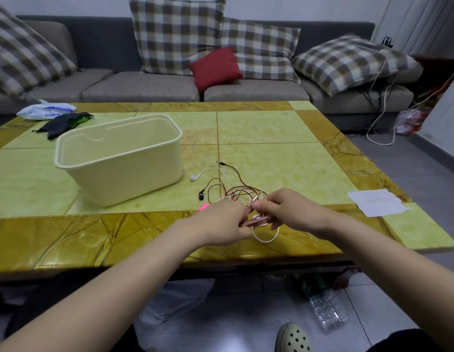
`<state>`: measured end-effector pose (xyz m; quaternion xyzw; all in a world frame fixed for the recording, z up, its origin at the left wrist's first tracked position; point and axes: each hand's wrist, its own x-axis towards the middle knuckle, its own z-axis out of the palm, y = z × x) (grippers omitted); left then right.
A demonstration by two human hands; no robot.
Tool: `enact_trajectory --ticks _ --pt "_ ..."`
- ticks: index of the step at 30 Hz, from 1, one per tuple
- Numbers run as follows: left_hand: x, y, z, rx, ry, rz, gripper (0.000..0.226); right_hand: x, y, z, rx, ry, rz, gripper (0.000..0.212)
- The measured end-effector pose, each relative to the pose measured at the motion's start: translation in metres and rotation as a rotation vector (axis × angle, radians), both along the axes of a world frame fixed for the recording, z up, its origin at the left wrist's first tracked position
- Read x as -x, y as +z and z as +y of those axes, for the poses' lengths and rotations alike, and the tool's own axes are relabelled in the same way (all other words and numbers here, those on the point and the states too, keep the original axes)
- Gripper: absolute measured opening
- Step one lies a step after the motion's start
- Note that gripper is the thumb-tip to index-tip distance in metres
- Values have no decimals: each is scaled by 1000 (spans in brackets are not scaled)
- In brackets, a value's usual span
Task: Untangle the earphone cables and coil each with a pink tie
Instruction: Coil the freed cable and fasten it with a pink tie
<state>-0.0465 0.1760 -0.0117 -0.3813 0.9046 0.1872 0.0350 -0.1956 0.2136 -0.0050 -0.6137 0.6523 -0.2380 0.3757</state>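
Left hand [225,222] gripping pink cable bundle [256,221], lying crosswise between hands; right hand [284,209] pinching its end; pink tie [203,206] waiting just beside left hand.

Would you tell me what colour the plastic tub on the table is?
The tub is cream, clearest in head view.

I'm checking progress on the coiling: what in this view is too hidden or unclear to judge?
Head view:
1. Pink cable bundle: mostly covered by the left hand and right hand, so any tie on it is unseen.
2. Pink tie on the table: only one end shows past the left hand.
3. Brown cable tangle: too thin to trace its crossings.
4. Cream bin: its near wall hides part of the inside.
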Motion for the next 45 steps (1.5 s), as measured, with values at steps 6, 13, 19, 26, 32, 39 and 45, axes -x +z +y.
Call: enact_trajectory --ticks 6,13,19,26,32,39,45 --pt "-12 -10 -1 -368 -50 159 15 1 -8 2 -22 25 39 40" --pt "-26 -26 2 -555 -41 266 23 -4 -10 11 168 84 285 26" --pt "-37 -36 0 -557 -87 220 25 -17 -28 27 620 506 874 44" --pt "-38 -30 2 -326 -113 111 17 -23 -31 19 298 541 784 18" --pt "-41 -27 10 208 -41 19 10 -27 -27 1 121 418 395 27" --pt "-76 -12 -32 107 312 230 13 -45 -11 -14 495 76 306 50" --pt "-88 -35 -68 -184 487 507 21 -76 -32 -42 458 348 622 26"
